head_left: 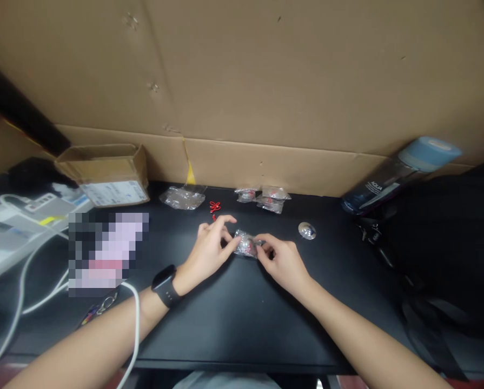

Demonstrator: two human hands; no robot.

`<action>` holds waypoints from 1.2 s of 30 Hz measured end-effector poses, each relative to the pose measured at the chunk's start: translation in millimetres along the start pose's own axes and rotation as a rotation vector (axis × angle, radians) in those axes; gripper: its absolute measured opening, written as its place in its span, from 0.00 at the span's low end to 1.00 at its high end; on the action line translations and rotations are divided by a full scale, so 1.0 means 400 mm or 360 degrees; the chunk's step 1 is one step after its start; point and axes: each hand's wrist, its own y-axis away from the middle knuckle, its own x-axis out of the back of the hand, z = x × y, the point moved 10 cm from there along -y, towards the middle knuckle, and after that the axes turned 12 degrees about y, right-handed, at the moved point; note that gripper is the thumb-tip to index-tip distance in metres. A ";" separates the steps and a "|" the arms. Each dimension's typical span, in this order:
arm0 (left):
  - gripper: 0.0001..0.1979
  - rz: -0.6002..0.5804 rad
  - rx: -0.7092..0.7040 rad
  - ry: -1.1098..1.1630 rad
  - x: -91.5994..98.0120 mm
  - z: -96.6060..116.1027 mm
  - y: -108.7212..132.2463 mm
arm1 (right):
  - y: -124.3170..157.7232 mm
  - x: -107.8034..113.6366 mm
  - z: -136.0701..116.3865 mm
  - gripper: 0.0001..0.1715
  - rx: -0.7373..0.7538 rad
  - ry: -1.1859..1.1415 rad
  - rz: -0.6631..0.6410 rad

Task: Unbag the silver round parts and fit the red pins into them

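Between my hands, just above the black desk, is a small clear plastic packet (245, 244) with something shiny and a bit of red inside. My left hand (211, 243), with a black watch on the wrist, has its thumb on the packet's left edge; its index finger stretches out above. My right hand (281, 260) pinches the packet's right edge between thumb and fingers. Beyond the left hand lies a small red cord (214, 206). A round, shiny metal disc (307, 231) rests to the right of the right hand.
Several similar packets (270, 203) and an empty-looking clear wrapper (183, 198) lie along the cardboard wall (306, 97). On the left are a cardboard box (115, 192), a power strip (42, 204) and white cables (21, 286). A bottle (388, 181) and black bag (448, 259) stand right.
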 end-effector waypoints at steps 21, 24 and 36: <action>0.16 -0.0321 -0.0198 -0.0213 -0.060 0.018 -0.006 | 0.011 0.028 -0.016 0.13 0.0047 0.0645 0.0076; 0.16 -0.0320 -0.0207 -0.0250 -0.060 0.026 -0.005 | 0.012 0.036 -0.019 0.13 0.0049 0.0688 0.0083; 0.17 -0.0323 -0.0365 -0.0559 -0.060 0.049 0.011 | 0.004 0.019 -0.019 0.14 0.0147 0.0843 -0.0012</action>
